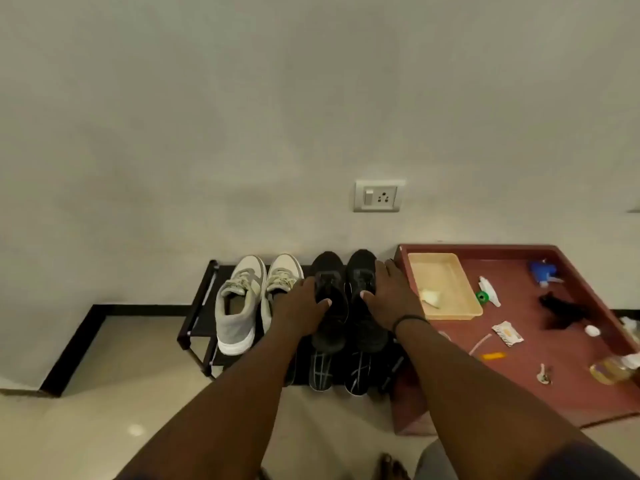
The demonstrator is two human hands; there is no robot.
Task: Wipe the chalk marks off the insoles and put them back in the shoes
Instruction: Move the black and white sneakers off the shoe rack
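Two black shoes stand side by side on top of a low black shoe rack against the wall. My left hand grips the left black shoe from its left side, thumb across the top. My right hand grips the right black shoe from its right side, thumb over the laces. A pair of grey-and-white sneakers stands to their left on the same shelf. No insole is visible.
A dark striped pair of shoes sits on the rack's lower shelf. To the right, a reddish-brown table holds a cream tray with a white cloth, a spray bottle, a black cloth and small items.
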